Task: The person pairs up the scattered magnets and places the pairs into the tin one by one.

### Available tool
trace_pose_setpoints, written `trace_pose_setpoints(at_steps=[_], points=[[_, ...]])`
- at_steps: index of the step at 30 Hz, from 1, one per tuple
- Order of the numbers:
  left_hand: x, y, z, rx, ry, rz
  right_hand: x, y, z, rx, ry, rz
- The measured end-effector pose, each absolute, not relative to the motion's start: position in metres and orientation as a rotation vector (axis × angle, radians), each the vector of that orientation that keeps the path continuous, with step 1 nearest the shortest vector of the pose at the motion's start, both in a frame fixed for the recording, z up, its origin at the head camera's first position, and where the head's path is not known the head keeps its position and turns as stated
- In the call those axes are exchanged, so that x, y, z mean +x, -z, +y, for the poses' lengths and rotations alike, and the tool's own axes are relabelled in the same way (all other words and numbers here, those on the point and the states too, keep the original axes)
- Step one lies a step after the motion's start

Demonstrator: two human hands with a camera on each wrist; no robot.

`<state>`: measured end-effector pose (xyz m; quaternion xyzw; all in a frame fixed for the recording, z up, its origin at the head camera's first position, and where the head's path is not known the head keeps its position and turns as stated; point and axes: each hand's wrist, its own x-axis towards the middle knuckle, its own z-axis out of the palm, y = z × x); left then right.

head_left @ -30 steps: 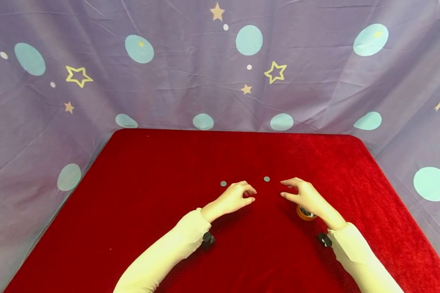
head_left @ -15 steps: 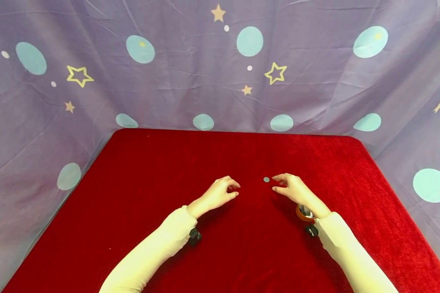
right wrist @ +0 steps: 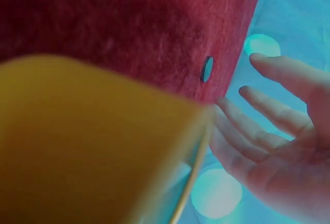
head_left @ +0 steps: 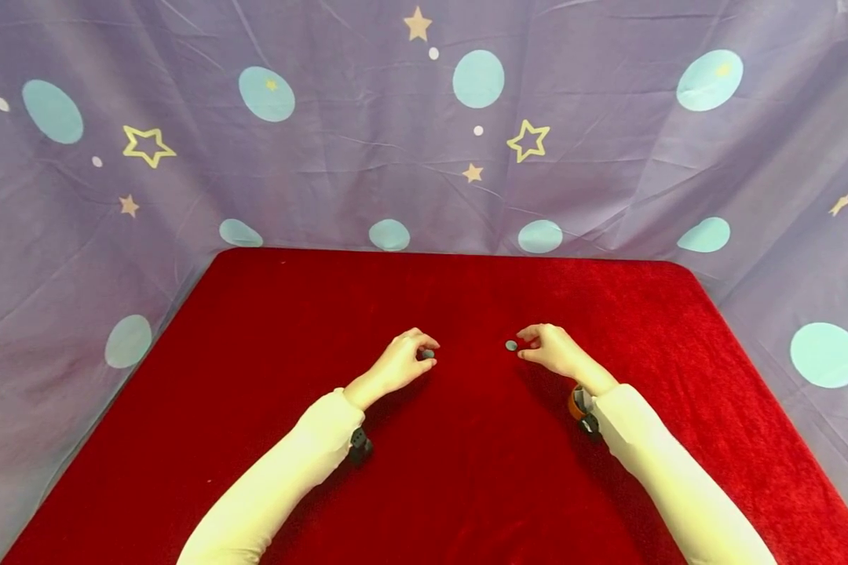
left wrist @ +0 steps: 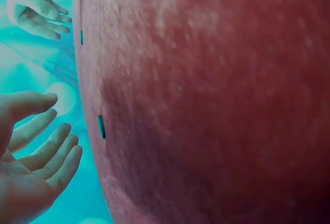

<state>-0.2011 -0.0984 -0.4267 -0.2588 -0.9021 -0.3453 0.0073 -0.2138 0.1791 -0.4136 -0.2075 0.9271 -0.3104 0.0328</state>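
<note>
Two small flat grey-green discs lie apart on the red cloth. The left disc (head_left: 428, 354) shows between the thumb and fingers of my left hand (head_left: 399, 362) in the head view. From the left wrist, those fingers (left wrist: 64, 167) are spread loosely, with a gap between them and the disc (left wrist: 101, 126). My right hand (head_left: 554, 349) hovers just right of the other disc (head_left: 511, 345), thumb and fingers parted around nothing. The right wrist view also has that disc (right wrist: 207, 69) apart from the fingertips.
An orange round container (head_left: 575, 402) stands under my right wrist, partly hidden, its wall large and blurred in the right wrist view. Dark wrist cameras hang below both sleeves. The red-covered table (head_left: 311, 314) ends at a patterned purple curtain (head_left: 367, 125).
My left hand has moved left and away from me to the left disc, which it hid half a second ago. My right hand has moved left and forward, up to the right disc.
</note>
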Motion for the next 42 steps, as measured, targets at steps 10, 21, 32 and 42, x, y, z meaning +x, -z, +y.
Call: trace_pose_setpoints(at_steps=[10, 21, 32, 42], points=[[-0.208, 0.432, -0.104, -0.778, 1.051, -2.839, -0.226, 0.432, 0.173, -0.664, 0.913, 2.85], [-0.215, 0.437, -0.103, -0.749, 1.042, -2.904, -0.365, 0.653, 0.24, -0.769, 1.013, 2.952], [-0.275, 0.521, -0.12, -0.904, 1.032, -2.804, -0.345, 0.624, 0.224, -0.669, 1.07, 3.005], [-0.306, 0.576, -0.127, -0.892, 1.005, -2.776, -0.423, 0.744, 0.257, -0.543, 1.013, 3.014]])
